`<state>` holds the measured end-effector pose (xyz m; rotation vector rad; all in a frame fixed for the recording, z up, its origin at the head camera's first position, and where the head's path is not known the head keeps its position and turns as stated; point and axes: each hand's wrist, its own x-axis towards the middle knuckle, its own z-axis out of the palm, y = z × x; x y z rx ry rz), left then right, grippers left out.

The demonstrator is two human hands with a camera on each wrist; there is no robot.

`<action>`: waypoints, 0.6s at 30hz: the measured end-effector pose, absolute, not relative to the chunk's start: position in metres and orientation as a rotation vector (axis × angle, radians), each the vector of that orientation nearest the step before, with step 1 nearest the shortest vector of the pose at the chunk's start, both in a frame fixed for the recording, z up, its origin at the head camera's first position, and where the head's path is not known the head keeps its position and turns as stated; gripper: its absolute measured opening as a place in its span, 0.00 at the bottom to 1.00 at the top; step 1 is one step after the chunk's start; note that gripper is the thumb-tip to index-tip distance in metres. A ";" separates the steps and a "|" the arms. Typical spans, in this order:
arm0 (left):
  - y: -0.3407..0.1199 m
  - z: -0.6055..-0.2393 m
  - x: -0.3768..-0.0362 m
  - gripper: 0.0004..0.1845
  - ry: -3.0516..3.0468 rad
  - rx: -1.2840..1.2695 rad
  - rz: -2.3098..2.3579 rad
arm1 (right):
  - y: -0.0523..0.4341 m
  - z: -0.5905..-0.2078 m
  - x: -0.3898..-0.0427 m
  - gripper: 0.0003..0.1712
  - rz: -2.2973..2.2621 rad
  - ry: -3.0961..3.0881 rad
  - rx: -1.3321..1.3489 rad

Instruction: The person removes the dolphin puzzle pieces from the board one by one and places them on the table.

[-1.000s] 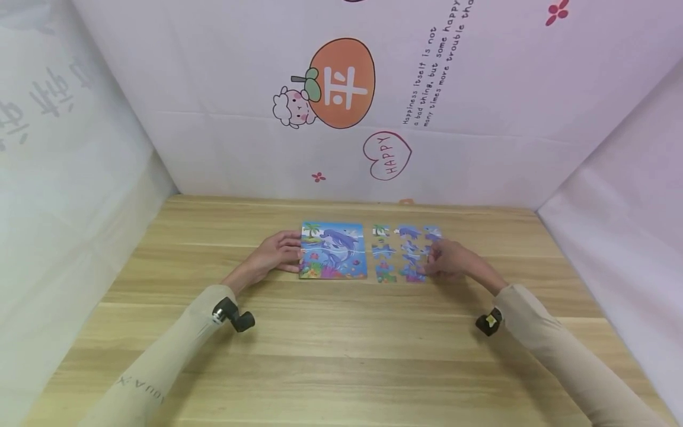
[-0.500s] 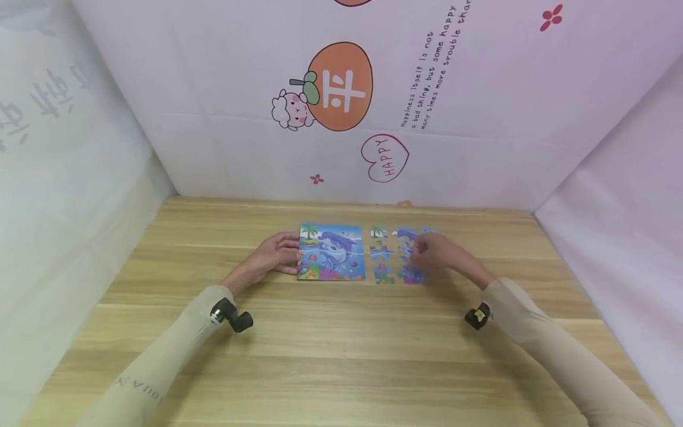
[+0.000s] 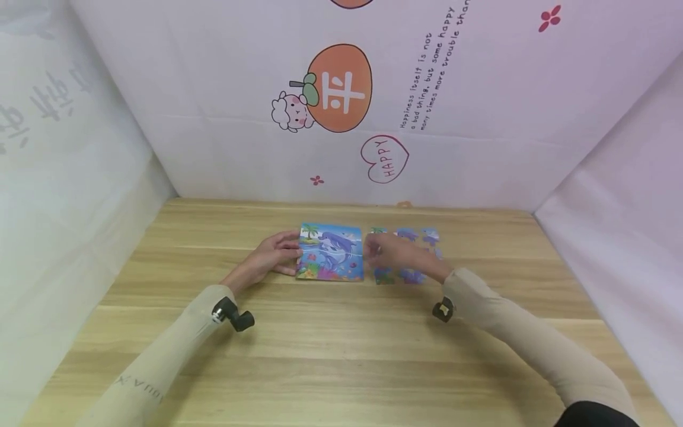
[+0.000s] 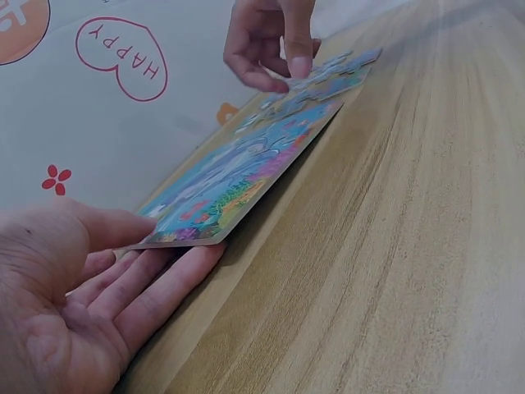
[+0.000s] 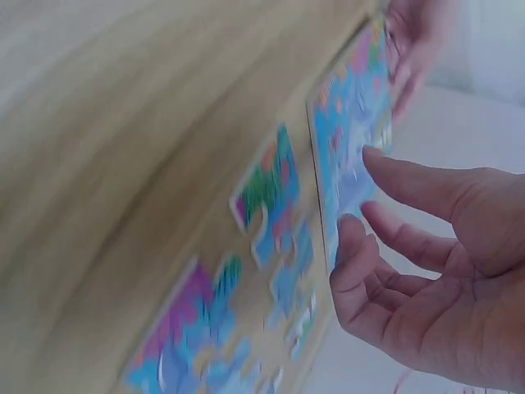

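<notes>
My left hand [image 3: 271,254] grips the left edge of a square dolphin picture board [image 3: 333,252], thumb on top and fingers underneath, as the left wrist view shows. The board's near side [image 4: 271,185] stands slightly off the wood. Over the gap between board and loose jigsaw pieces [image 3: 412,276] hovers my right hand [image 3: 393,250], hiding some of the pieces. In the right wrist view its thumb and fingers [image 5: 410,230] are apart and loosely bent, with nothing between them. The pieces [image 5: 275,176] lie in rough rows beside the board, their picture matching it.
Wood-grain table [image 3: 331,338] runs under everything. A white printed cloth [image 3: 240,154] rises behind its far edge, with more white cloth on both sides. A black object [image 3: 594,415] shows at the bottom right by the right sleeve.
My right hand has moved left across the jigsaw pieces, from their right side to the board's right edge. The left hand has kept its grip on the board.
</notes>
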<state>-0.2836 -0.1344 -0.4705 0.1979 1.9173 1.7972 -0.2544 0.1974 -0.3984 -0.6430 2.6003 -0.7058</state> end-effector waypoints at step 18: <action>-0.136 -0.468 -0.285 0.40 1.857 0.207 1.824 | 0.163 -0.416 -0.250 0.26 -0.634 2.644 -0.615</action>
